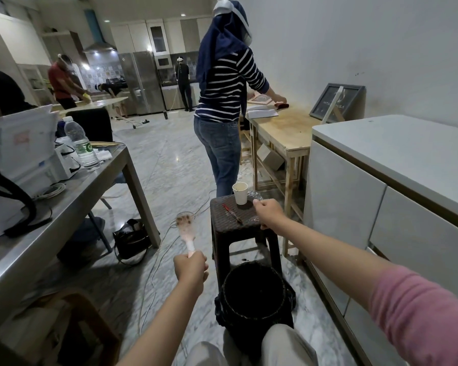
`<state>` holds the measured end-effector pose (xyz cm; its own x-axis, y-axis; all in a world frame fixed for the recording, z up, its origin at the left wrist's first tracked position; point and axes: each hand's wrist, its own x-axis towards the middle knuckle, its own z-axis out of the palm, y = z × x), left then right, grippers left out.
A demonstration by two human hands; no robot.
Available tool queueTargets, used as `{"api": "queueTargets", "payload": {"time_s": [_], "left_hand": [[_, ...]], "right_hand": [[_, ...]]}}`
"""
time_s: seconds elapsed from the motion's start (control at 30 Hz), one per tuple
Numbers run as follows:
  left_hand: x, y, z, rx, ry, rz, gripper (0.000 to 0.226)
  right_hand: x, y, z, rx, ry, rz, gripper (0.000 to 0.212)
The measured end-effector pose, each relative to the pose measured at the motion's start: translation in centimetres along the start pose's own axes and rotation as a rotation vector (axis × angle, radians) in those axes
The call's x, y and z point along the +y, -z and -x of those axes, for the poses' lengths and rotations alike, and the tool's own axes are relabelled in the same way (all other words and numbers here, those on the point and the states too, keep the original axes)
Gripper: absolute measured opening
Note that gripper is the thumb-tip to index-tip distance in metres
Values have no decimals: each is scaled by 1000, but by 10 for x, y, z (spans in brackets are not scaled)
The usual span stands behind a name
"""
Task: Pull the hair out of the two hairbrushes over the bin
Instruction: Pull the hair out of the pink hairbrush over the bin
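The hairbrush (186, 228) is a pale, translucent one with a clump of brown hair caught in its bristled head; it stands nearly upright in the air, to the left of the stool and above the floor, not over the bin. The left hand (191, 268) has its fingers curled tight round the bottom of the brush handle, head pointing away from the person.

The right hand (269, 211) reaches out to the far right part of the dark woven stool (222, 220), fingers curled with the thumb and forefinger brought together near something shiny and clear lying there; whether it actually has hold of that item cannot be told, and whether that is the 2nd brush cannot be told either. On the stool's top also stand a white paper cup (240, 193), just left of the right hand, and a red pen (232, 213) lying diagonally.

The black bin (254, 294), lined with a dark bag, sits on the marble floor directly in front of the stool and between the person's knees. A grey metal surface (72, 207) runs along the left, a white cabinet along the right.
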<state>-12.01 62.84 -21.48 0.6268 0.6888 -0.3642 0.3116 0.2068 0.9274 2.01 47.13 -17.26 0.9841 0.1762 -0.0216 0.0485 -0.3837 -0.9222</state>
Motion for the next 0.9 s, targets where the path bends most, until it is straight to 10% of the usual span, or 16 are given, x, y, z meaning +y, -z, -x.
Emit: {"api": "queueTargets", "payload": {"time_s": [0.37, 0.53, 0.63, 0.73, 0.9], "left_hand": [[1, 1, 0, -1, -23, -21, 20], [-1, 1, 2, -69, -32, -68, 30], [-1, -1, 6, -98, -52, -100, 29], [0, -4, 13, -127, -79, -112, 25], [2, -7, 22, -185, -115, -144, 13]], "right_hand": [[-2, -4, -3, -276, -76, 162, 36], [2, 0, -4, -518, -222, 636, 86], [5, 0, -6, -484, -190, 845, 70], [2, 2, 0, -354, -36, 945, 11], [-7, 4, 2, -161, 133, 848, 29]]}}
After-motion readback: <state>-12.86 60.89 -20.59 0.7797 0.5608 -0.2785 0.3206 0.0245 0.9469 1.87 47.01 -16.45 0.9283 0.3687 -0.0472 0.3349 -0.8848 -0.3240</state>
